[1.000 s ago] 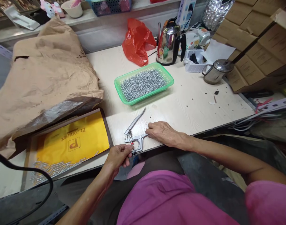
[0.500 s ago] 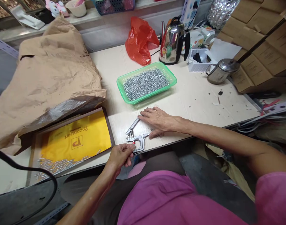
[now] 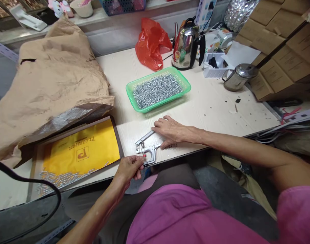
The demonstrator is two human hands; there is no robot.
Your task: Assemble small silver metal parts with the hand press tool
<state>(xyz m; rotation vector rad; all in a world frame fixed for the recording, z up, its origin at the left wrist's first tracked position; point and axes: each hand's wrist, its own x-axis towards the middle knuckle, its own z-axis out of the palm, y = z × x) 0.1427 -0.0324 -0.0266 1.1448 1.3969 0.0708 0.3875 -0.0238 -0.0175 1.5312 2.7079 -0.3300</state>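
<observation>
A metal hand press tool (image 3: 152,149) with a spring and a red part lies at the table's front edge. My right hand (image 3: 170,131) is wrapped round its two handles from the right. At the tool's jaw end, my left hand (image 3: 131,166) pinches something too small to make out. Beyond the tool, a green basket (image 3: 158,109) holds many small metal springs or pins (image 3: 157,90). To the left, a shallow tray (image 3: 116,135) contains a yellow sheet (image 3: 81,149) and thin metal pieces (image 3: 61,179) along its near side.
Brown paper (image 3: 61,74) covers the left back of the table (image 3: 203,101). Behind the basket are a red plastic bag (image 3: 151,44) and a steel kettle (image 3: 186,47). A metal pot (image 3: 240,77), a white basket (image 3: 215,72) and cartons (image 3: 282,64) stand at the right.
The tool's upper handle has swung down towards the lower one, with the fingers of my right hand on it. My left hand stays pinched at the jaw.
</observation>
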